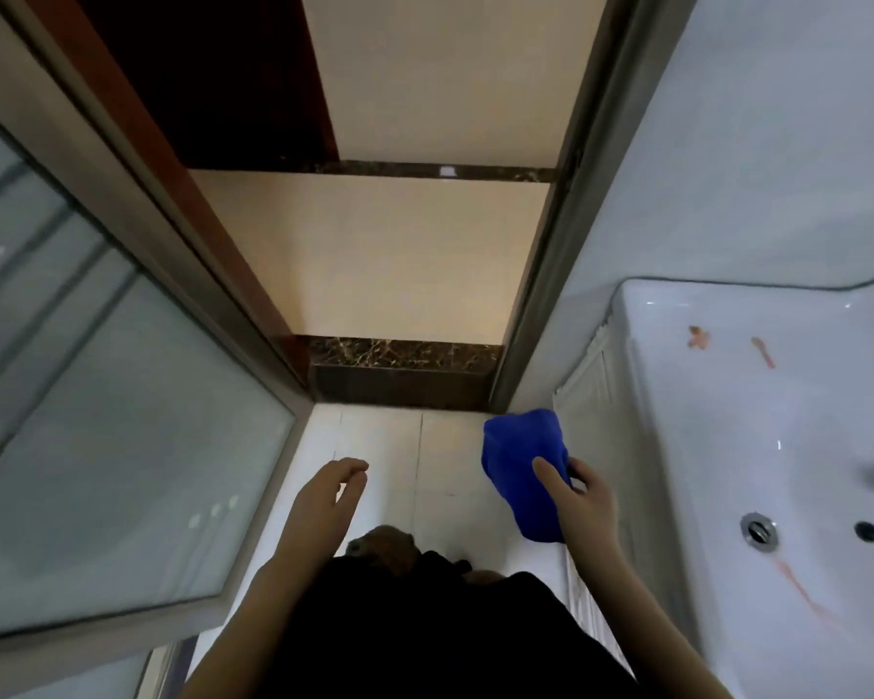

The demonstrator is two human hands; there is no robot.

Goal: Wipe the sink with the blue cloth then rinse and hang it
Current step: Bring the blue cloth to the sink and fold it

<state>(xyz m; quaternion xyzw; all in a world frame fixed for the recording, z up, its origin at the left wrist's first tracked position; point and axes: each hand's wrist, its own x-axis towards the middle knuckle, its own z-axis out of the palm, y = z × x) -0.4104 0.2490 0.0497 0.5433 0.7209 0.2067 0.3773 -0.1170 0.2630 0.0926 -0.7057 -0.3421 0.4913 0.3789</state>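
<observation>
The blue cloth (518, 461) is bunched up in my right hand (584, 496), held over the floor just left of the sink. The white sink (717, 421) fills the right side of the view. It carries reddish smears on its basin, with a metal drain (759, 531) and a dark overflow hole (867, 531) near the bottom right. My left hand (331, 489) hovers over the floor with fingers loosely apart, holding nothing.
A frosted glass door in a metal frame (122, 421) stands at the left. A doorway with beige walls and a dark marble threshold (404, 375) lies straight ahead. Light floor tiles (399, 446) lie below my hands. The white cabinet side (591, 411) sits under the sink.
</observation>
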